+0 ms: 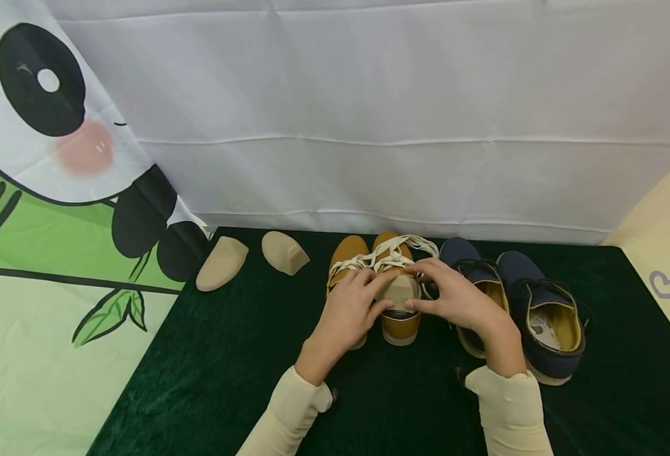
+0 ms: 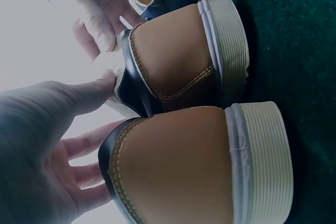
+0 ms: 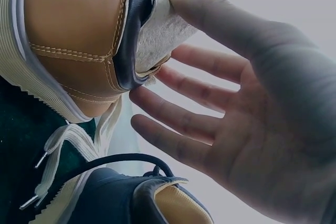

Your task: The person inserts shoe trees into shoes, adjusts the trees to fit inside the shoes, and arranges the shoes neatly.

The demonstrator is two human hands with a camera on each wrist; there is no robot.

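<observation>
A pair of tan lace-up shoes stands side by side in the middle of the dark green cloth. A beige molded shoe insert [image 1: 399, 290] sits in the opening of the right tan shoe [image 1: 400, 328], its rear part showing above the dark collar. My left hand [image 1: 351, 307] pinches the insert from the left, thumb at its back end, above the left tan shoe [image 2: 173, 156]. From the other side my right hand [image 1: 463, 297] pinches the same insert [image 3: 163, 32] between thumb and fingers. The insert's front part is hidden inside the shoe.
Two more beige inserts, one long [image 1: 221, 263] and one short [image 1: 284, 252], lie at the back left. Navy shoes [image 1: 557, 354] stand close on the right. Loose white laces [image 1: 420, 244] trail between the pairs. A white curtain [image 1: 335, 177] hangs behind the table.
</observation>
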